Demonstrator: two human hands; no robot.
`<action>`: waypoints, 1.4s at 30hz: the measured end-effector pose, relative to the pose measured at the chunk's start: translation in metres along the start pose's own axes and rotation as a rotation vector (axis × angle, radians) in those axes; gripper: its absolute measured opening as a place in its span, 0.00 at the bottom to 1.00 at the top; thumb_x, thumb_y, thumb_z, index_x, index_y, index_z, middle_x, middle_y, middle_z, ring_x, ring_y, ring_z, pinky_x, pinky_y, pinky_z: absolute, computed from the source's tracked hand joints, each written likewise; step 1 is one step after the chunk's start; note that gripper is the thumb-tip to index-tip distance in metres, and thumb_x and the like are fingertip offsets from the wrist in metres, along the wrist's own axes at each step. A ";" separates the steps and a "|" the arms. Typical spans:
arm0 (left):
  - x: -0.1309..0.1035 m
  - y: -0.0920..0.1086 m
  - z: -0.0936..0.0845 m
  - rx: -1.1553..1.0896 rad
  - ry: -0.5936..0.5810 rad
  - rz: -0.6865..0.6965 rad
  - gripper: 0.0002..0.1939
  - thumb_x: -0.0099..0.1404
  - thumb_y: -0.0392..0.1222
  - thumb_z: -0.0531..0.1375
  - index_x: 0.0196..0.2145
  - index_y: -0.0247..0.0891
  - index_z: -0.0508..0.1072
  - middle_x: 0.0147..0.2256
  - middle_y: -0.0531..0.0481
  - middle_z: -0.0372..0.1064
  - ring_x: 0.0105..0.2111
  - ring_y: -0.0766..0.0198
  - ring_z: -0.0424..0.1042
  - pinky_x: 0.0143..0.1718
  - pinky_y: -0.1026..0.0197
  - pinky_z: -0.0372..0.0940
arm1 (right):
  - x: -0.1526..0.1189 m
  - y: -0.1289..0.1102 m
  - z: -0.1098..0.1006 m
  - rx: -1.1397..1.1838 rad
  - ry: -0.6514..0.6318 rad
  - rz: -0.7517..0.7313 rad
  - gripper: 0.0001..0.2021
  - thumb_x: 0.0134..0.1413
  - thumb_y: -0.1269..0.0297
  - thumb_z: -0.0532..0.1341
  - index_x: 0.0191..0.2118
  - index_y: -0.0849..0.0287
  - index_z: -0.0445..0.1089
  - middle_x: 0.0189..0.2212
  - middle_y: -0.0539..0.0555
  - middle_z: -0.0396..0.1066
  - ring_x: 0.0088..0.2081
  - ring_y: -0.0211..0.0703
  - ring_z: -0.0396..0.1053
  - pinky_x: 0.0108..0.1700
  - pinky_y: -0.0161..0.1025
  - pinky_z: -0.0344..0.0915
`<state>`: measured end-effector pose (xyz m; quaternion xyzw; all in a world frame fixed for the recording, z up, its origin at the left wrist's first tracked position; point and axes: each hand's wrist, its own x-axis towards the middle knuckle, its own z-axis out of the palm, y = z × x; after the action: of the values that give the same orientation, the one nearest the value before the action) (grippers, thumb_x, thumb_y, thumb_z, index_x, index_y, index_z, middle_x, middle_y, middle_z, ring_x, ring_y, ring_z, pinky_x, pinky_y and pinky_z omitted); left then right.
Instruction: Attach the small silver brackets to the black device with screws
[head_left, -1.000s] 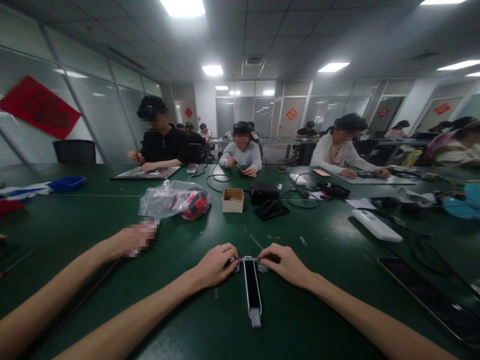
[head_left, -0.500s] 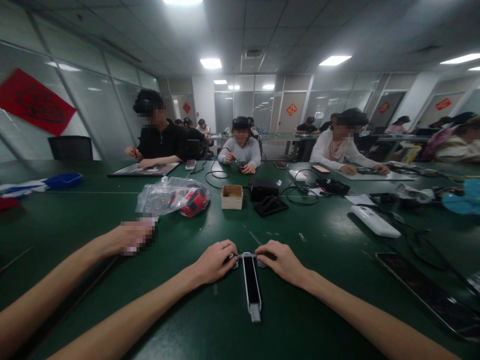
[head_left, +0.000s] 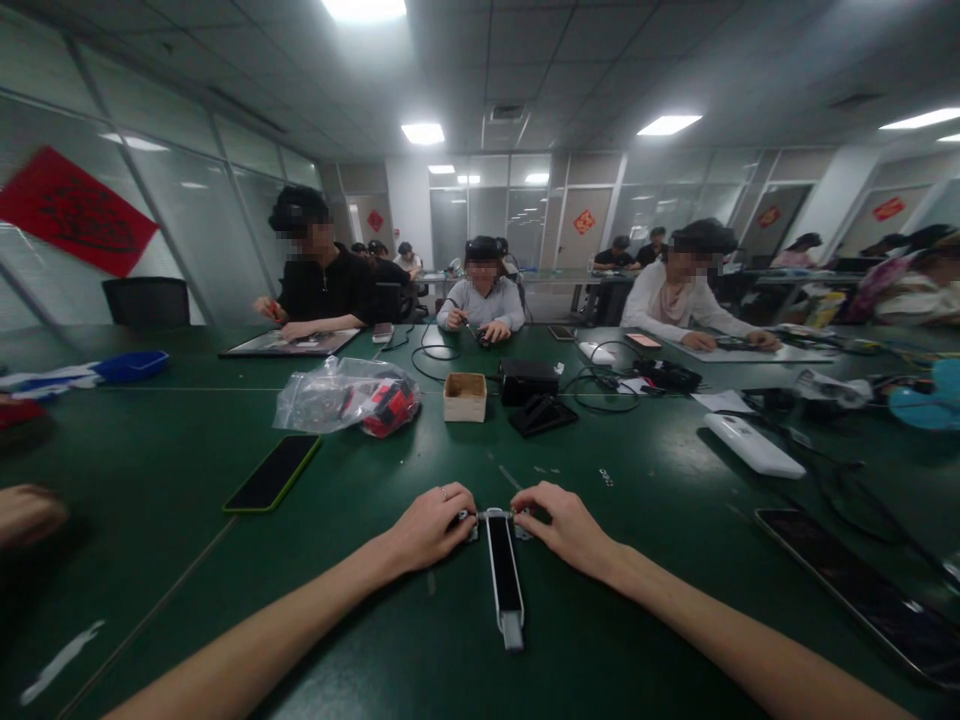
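On the green table (head_left: 360,640) lies a long, narrow device (head_left: 505,570) with a black face, a white rim and a grey plug-like end towards me. My left hand (head_left: 439,525) is closed around a small metallic piece at the device's far left corner. At the far right corner, my right hand (head_left: 559,520) pinches another small metallic part (head_left: 523,530). Fingers hide most of both pieces. A thin bar seems to run between them across the device's far end.
A phone with a green edge (head_left: 274,473) lies left; another person's hand (head_left: 30,515) is at the left edge. Beyond are a plastic bag (head_left: 322,393), a small box (head_left: 465,397) and a black case (head_left: 529,380). A white device (head_left: 752,444) and large phone (head_left: 855,590) lie right.
Another person's hand has drawn back from the phone at left towards the left edge, uncovering the phone. My hands and the narrow device are almost unmoved.
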<state>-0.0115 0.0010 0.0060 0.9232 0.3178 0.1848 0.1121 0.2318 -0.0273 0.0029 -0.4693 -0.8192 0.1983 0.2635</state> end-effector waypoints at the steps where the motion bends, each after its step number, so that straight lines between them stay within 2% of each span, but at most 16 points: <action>1: 0.000 0.000 0.000 0.005 0.000 -0.001 0.06 0.65 0.38 0.51 0.37 0.37 0.67 0.38 0.47 0.66 0.37 0.62 0.67 0.40 0.61 0.62 | 0.000 -0.001 -0.002 -0.019 -0.015 -0.008 0.08 0.57 0.63 0.59 0.42 0.56 0.69 0.36 0.52 0.70 0.37 0.42 0.66 0.39 0.39 0.64; 6: 0.000 0.000 0.000 0.026 0.012 -0.004 0.07 0.65 0.38 0.51 0.37 0.37 0.67 0.39 0.47 0.67 0.37 0.62 0.67 0.41 0.61 0.62 | 0.005 -0.002 -0.020 -0.134 -0.093 -0.087 0.10 0.58 0.60 0.57 0.42 0.57 0.70 0.37 0.53 0.71 0.37 0.42 0.66 0.40 0.40 0.62; 9: -0.001 0.000 0.001 0.038 0.015 -0.009 0.07 0.65 0.39 0.51 0.37 0.37 0.68 0.39 0.47 0.67 0.37 0.62 0.67 0.40 0.60 0.62 | 0.013 0.009 -0.045 -0.236 -0.054 -0.075 0.11 0.60 0.60 0.54 0.42 0.58 0.70 0.38 0.54 0.71 0.39 0.43 0.66 0.43 0.41 0.61; 13: 0.000 0.000 0.000 0.042 0.023 -0.003 0.08 0.66 0.40 0.51 0.37 0.37 0.68 0.39 0.46 0.67 0.37 0.62 0.67 0.40 0.60 0.62 | 0.019 0.037 -0.092 -0.412 -0.044 0.096 0.11 0.60 0.63 0.54 0.42 0.59 0.70 0.40 0.55 0.72 0.41 0.44 0.67 0.45 0.40 0.60; 16: 0.001 0.000 -0.001 0.030 0.033 0.007 0.09 0.66 0.40 0.50 0.36 0.36 0.68 0.38 0.46 0.67 0.37 0.62 0.66 0.40 0.61 0.62 | 0.015 0.057 -0.121 -0.513 -0.209 0.301 0.10 0.57 0.67 0.55 0.42 0.60 0.71 0.42 0.57 0.72 0.42 0.45 0.68 0.43 0.37 0.60; 18: 0.001 0.000 -0.001 0.026 0.039 0.009 0.09 0.66 0.40 0.49 0.36 0.36 0.68 0.38 0.46 0.67 0.36 0.62 0.66 0.40 0.61 0.62 | 0.010 0.067 -0.132 -0.523 -0.282 0.380 0.10 0.55 0.69 0.57 0.42 0.61 0.71 0.40 0.58 0.72 0.41 0.46 0.69 0.40 0.35 0.61; 22: 0.002 0.000 0.000 0.028 0.043 0.014 0.09 0.66 0.40 0.49 0.35 0.36 0.68 0.37 0.45 0.67 0.37 0.62 0.67 0.40 0.60 0.62 | 0.009 0.076 -0.132 -0.513 -0.347 0.444 0.11 0.51 0.69 0.59 0.42 0.61 0.72 0.38 0.58 0.73 0.39 0.46 0.70 0.37 0.34 0.62; 28: 0.002 -0.002 0.002 0.020 0.051 0.024 0.09 0.66 0.39 0.48 0.35 0.36 0.67 0.37 0.46 0.66 0.36 0.62 0.66 0.40 0.60 0.62 | 0.017 0.076 -0.118 -0.512 -0.371 0.522 0.15 0.50 0.60 0.62 0.43 0.59 0.71 0.41 0.58 0.71 0.41 0.47 0.70 0.36 0.34 0.62; 33: 0.001 -0.001 0.000 0.019 0.054 0.015 0.09 0.66 0.39 0.48 0.35 0.36 0.67 0.37 0.46 0.66 0.37 0.62 0.66 0.40 0.60 0.62 | 0.019 0.073 -0.107 -0.550 -0.333 0.658 0.17 0.47 0.65 0.64 0.45 0.63 0.68 0.44 0.63 0.69 0.42 0.51 0.70 0.35 0.36 0.63; 36: 0.001 0.000 0.000 0.021 0.058 0.004 0.09 0.66 0.39 0.49 0.35 0.36 0.68 0.37 0.46 0.66 0.36 0.62 0.66 0.40 0.61 0.62 | 0.020 0.072 -0.103 -0.551 -0.308 0.702 0.18 0.47 0.69 0.63 0.46 0.63 0.67 0.45 0.63 0.68 0.42 0.49 0.70 0.35 0.35 0.63; 42: -0.001 -0.001 0.000 0.032 0.066 0.002 0.09 0.66 0.39 0.49 0.36 0.36 0.68 0.38 0.46 0.66 0.36 0.62 0.66 0.40 0.60 0.62 | 0.022 0.073 -0.102 -0.504 -0.318 0.746 0.12 0.46 0.73 0.62 0.41 0.63 0.70 0.37 0.60 0.73 0.35 0.43 0.72 0.30 0.31 0.62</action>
<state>-0.0122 0.0012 0.0051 0.9187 0.3232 0.2100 0.0864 0.3341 0.0344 0.0464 -0.7445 -0.6475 0.1438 -0.0763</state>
